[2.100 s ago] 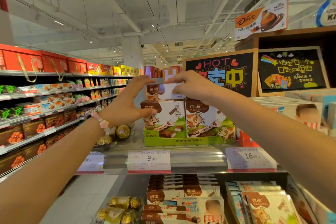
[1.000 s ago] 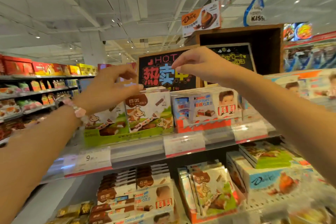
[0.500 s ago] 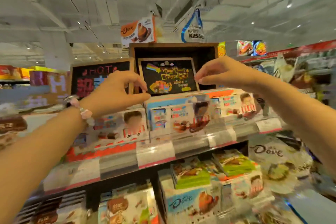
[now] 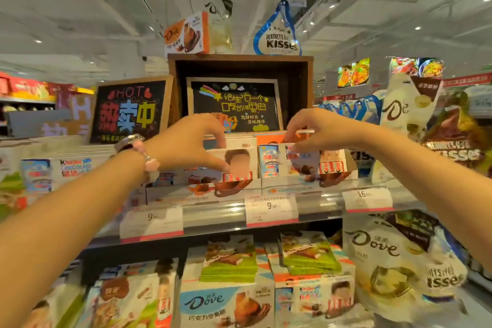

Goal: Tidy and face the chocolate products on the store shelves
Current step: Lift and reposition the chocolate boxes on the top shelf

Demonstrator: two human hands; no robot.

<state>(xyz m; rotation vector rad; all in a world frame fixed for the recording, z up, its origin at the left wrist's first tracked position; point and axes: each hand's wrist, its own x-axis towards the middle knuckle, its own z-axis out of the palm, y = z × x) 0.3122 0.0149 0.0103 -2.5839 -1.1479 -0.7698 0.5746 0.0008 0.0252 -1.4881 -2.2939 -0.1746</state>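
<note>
Your left hand (image 4: pixel 191 146) is raised at the upper shelf with its fingers curled and the thumb stretched forward beneath them, so that they bracket the top of a white Kinder chocolate box (image 4: pixel 234 165) standing in its display tray; thumb tip and fingertips touch the box, but whether they truly pinch it cannot be told through the blur. A pink bead bracelet (image 4: pixel 149 160) sits on that wrist. Your right hand (image 4: pixel 316 130) reaches in just beside it, fingers bent downward with their tips on the top edge of the neighbouring Kinder box (image 4: pixel 277 160), thumb tucked close; a firm grip is not clear either. Both boxes stand upright, facing you, above the price tags (image 4: pixel 271 209) on the shelf rail (image 4: pixel 215 217). Behind them stand two chalkboard signs (image 4: pixel 127 109). On the shelf below lie green chocolate packs (image 4: pixel 229 261) and Dove boxes (image 4: pixel 226 303), with Dove bags (image 4: pixel 386 255) at right.
</note>
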